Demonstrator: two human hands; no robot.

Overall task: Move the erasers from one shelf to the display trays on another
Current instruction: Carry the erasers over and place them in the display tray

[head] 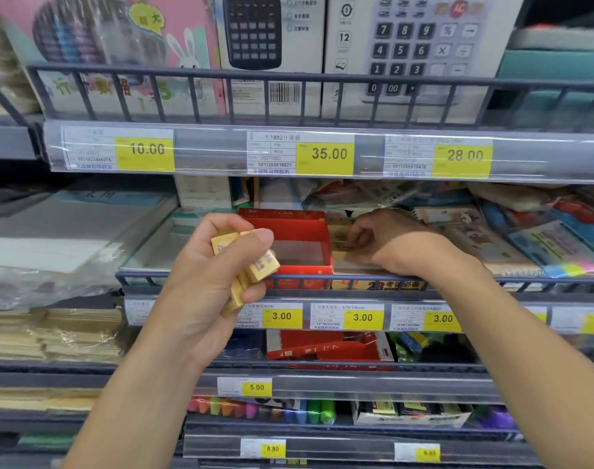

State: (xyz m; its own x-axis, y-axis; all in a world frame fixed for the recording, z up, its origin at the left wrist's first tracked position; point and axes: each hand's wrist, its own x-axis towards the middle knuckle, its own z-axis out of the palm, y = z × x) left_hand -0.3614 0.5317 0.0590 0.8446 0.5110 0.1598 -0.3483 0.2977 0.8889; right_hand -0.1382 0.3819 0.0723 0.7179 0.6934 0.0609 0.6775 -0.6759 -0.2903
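— What is around the hands?

— A shop's stationery shelving, grey wire rails fronting each level. Above both hands a rail (322, 81) holds back calculator boxes (407, 45), with yellow price tags (326, 154) on the strip below them. Left of the left hand lie flat wrapped packs of paper (52, 238); right of the right hand, a jumble of notebooks and coloured packets (525, 228).

— And the erasers?

— A small bunch of yellow erasers (255, 262) sits in the left hand (204, 275), thumb pressed over the top one, fingers curled round the rest. Just behind and to the right of that hand stands a red display tray (288, 225), open-topped, its floor bare where it shows. Between the tray and the right hand (393, 245) is a yellowish box (341, 238) with more erasers, though blur hides how many.

— How are the hands posed?

— The left is raised in front of the shelf rail, palm turned toward the camera, clamped on its bunch. The right reaches over the rail, wrist resting on it, knuckles up, fingers bent down into the yellowish box. Whether they pinch anything there I cannot tell.
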